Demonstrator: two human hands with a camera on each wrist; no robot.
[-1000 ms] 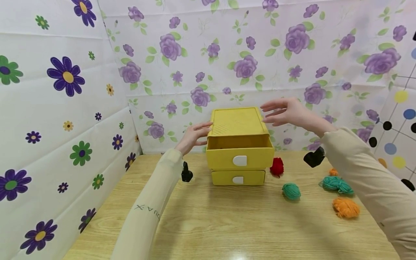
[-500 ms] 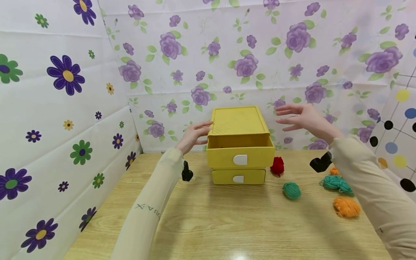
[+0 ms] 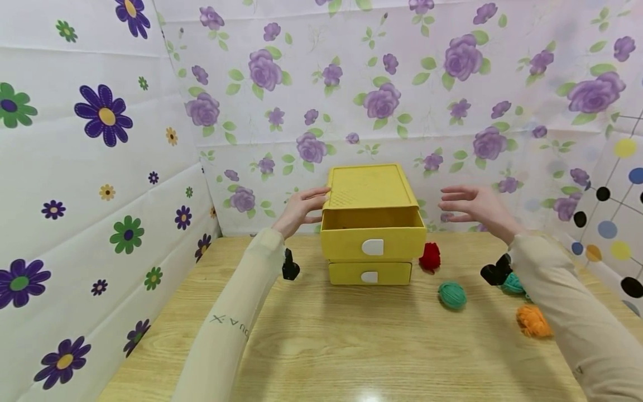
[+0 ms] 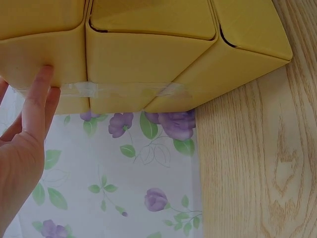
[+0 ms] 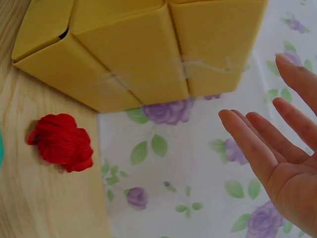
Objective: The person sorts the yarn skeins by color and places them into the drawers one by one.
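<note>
A yellow drawer box (image 3: 369,187) stands at the back of the table, with its upper drawer (image 3: 344,244) pulled out. Most of that drawer's inside is in shadow. Below it a lower drawer (image 3: 346,273) sits pushed in; both have white tabs. My left hand (image 3: 301,211) rests with extended fingers against the box's left side, near the top edge. In the left wrist view, a fingertip (image 4: 45,72) meets the yellow wall. My right hand (image 3: 474,207) hovers to the right of the box, fingers apart and holding nothing. A red yarn ball (image 3: 430,257) lies beside the box.
A green yarn ball (image 3: 452,295) lies front right of the box. Further right are a teal yarn skein (image 3: 511,283) and an orange yarn bundle (image 3: 532,321), partly behind my right sleeve. Flowered sheets (image 3: 281,117) hang behind and to the left. Clear tape (image 4: 86,89) runs along the box's side.
My right hand has moved right and then down, away from the box's top right edge. The left hand stays on the box's side. The right sleeve now hides the small orange yarn piece.
</note>
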